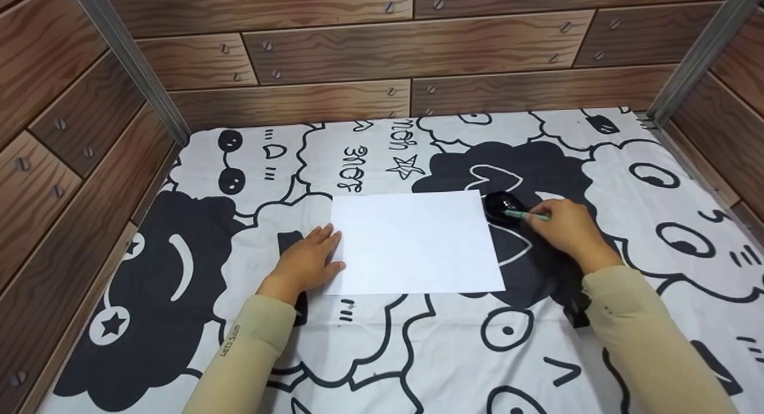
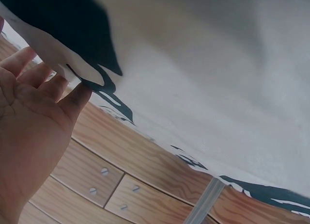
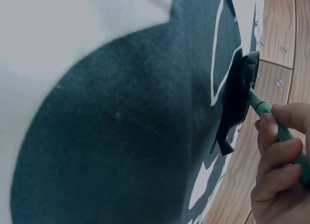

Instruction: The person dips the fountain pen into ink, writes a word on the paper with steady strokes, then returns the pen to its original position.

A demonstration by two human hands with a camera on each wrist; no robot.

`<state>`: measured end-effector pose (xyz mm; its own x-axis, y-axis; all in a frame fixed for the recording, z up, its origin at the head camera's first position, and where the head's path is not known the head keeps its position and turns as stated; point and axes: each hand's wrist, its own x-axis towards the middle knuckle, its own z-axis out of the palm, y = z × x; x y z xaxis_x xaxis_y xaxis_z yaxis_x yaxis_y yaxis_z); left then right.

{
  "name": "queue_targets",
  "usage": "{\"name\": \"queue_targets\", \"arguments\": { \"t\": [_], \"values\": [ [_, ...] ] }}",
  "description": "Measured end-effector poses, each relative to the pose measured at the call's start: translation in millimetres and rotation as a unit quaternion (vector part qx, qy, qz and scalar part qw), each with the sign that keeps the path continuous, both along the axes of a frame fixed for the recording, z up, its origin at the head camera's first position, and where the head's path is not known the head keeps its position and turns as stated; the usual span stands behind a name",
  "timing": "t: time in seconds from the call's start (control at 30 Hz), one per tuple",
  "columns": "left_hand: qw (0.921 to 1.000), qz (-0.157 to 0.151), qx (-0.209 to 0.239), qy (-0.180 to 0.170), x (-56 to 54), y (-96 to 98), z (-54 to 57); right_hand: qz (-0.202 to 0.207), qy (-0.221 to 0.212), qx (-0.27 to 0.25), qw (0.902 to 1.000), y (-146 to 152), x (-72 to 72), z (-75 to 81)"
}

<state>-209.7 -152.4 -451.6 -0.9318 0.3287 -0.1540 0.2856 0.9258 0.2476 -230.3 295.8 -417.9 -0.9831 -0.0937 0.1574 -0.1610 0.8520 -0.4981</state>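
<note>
A blank white sheet of paper [image 1: 412, 244] lies on the patterned cloth. My left hand [image 1: 308, 259] rests at its left edge, fingertips on the sheet; the left wrist view shows the same hand [image 2: 36, 105] palm side, fingers extended. In my right hand [image 1: 564, 226], thumb and fingers pinch a slim green brush-like stick [image 1: 528, 215]. Its tip reaches into a small, shiny black dish [image 1: 500, 206] just right of the paper. From the right wrist, the green stick [image 3: 261, 106] slants down to the rim of the black dish [image 3: 248, 83], and the tip is hidden inside.
A black-and-white cartoon cloth [image 1: 370, 354] covers the table. Wood-plank panels [image 1: 334, 50] stand behind and at both sides, with grey metal posts [image 1: 128, 56] at the corners. A small black object [image 1: 576, 314] shows beside the right sleeve.
</note>
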Motion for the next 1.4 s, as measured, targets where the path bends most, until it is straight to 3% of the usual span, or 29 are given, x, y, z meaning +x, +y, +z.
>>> {"name": "queue_targets", "arguments": {
  "t": [0.77,1.4],
  "values": [
    [0.9997,0.020,-0.011,-0.006,0.1,2.9,-1.7,-0.004,0.013,-0.014,0.9998,-0.4,-0.8,-3.6],
    [1.0000,0.006,-0.004,0.004,0.6,0.7,-0.8,0.007,0.031,-0.032,0.9990,-5.4,1.3,-7.1]
  ]
}}
